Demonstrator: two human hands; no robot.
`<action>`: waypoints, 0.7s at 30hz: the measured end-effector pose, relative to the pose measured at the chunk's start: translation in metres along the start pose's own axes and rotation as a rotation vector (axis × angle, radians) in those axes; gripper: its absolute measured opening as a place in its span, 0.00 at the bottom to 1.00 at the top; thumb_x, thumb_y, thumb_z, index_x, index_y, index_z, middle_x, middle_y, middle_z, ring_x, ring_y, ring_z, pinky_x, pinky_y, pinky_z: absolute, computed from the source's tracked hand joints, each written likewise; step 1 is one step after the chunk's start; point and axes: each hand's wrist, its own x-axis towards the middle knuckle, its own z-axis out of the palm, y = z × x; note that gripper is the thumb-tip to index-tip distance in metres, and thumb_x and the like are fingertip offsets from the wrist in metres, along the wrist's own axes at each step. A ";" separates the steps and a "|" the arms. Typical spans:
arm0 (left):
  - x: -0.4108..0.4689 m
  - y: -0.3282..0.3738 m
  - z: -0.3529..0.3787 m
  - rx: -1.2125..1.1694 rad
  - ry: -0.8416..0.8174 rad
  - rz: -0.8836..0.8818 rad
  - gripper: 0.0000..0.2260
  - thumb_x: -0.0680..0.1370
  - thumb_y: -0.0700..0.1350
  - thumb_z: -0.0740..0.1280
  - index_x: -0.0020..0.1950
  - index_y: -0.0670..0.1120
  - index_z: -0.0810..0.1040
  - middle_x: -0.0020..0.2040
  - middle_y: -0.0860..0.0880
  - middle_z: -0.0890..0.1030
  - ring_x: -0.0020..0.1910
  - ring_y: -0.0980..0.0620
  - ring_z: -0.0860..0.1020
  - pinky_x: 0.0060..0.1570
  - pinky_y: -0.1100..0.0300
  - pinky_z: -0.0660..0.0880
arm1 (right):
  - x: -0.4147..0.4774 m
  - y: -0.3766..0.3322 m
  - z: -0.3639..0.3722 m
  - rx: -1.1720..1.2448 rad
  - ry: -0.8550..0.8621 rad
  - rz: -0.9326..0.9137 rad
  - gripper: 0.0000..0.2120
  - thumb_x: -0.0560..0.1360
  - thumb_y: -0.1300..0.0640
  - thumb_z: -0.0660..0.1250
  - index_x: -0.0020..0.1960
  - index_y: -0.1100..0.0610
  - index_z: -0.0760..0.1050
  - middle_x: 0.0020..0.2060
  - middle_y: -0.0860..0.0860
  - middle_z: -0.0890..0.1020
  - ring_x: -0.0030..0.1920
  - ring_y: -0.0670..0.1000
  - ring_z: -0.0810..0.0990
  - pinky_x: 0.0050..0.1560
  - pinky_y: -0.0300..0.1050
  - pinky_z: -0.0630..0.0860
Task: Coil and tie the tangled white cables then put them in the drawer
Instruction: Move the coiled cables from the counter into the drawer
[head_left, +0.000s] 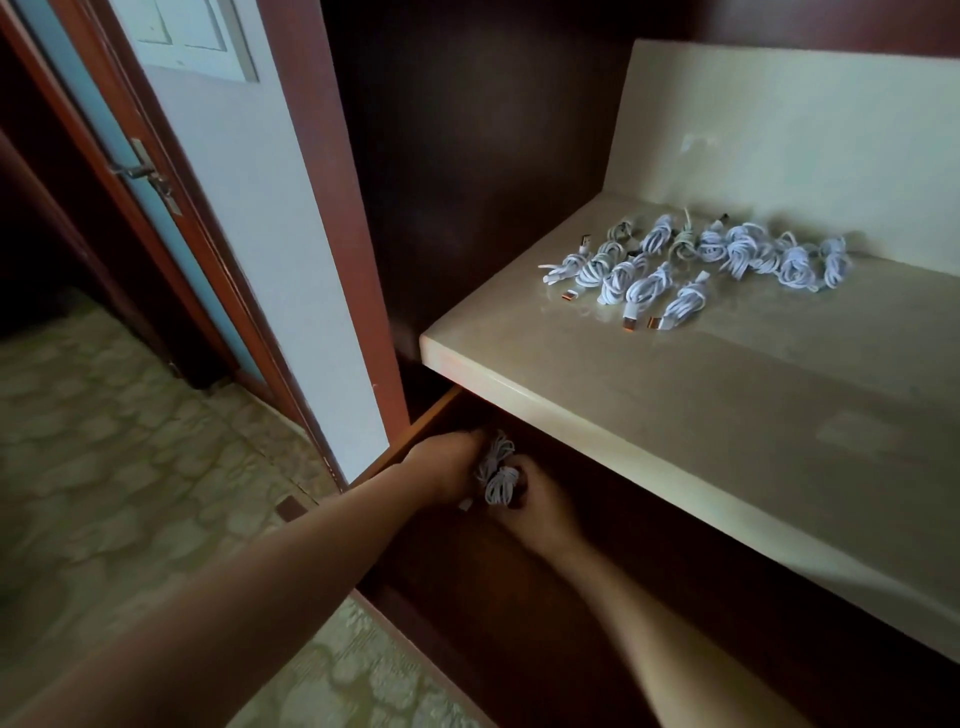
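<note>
At the far left a door (136, 136) with a metal handle (144, 172) is seen, and a patterned floor (130, 467) is spread below it. A pale wall (249, 208) is framed by dark wood just to the right.

The left hand (448, 467) is reached into the open drawer (415, 435), its fingers curled round a coil (500, 472) of white cable. The coil is held inside the drawer, near its left wall, between the two hands. The right hand (541, 512) is pressed to the coil from the other side and is closed about its lower part; its fingertips are hidden behind the coil, and the shadow there is deep. Whether the coil is touching the drawer's bottom cannot be told.

Above the drawer a cream counter (675, 395) is set. On it, toward the back and right, the other cables (701, 262) are laid close together, each wound into a small bundle, with several plugs left sticking out at the front.
</note>
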 end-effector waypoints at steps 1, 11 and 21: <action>0.001 -0.001 0.001 0.024 0.002 -0.012 0.30 0.73 0.44 0.73 0.73 0.46 0.66 0.67 0.46 0.75 0.64 0.45 0.74 0.63 0.55 0.72 | 0.001 -0.001 0.000 -0.008 -0.007 -0.002 0.25 0.69 0.68 0.73 0.65 0.61 0.73 0.58 0.54 0.79 0.60 0.52 0.77 0.59 0.39 0.71; 0.005 -0.005 0.011 0.190 -0.067 -0.043 0.27 0.77 0.44 0.70 0.74 0.44 0.65 0.69 0.44 0.72 0.65 0.43 0.74 0.64 0.54 0.72 | 0.002 0.003 0.010 -0.122 -0.006 -0.032 0.31 0.71 0.63 0.72 0.72 0.55 0.69 0.68 0.56 0.71 0.68 0.56 0.71 0.70 0.47 0.67; -0.010 0.000 0.005 0.206 -0.009 0.035 0.34 0.74 0.43 0.72 0.77 0.43 0.60 0.72 0.42 0.66 0.62 0.42 0.75 0.58 0.50 0.76 | -0.021 0.003 0.003 -0.214 0.032 -0.009 0.35 0.72 0.59 0.72 0.75 0.53 0.64 0.70 0.56 0.68 0.70 0.57 0.68 0.70 0.46 0.65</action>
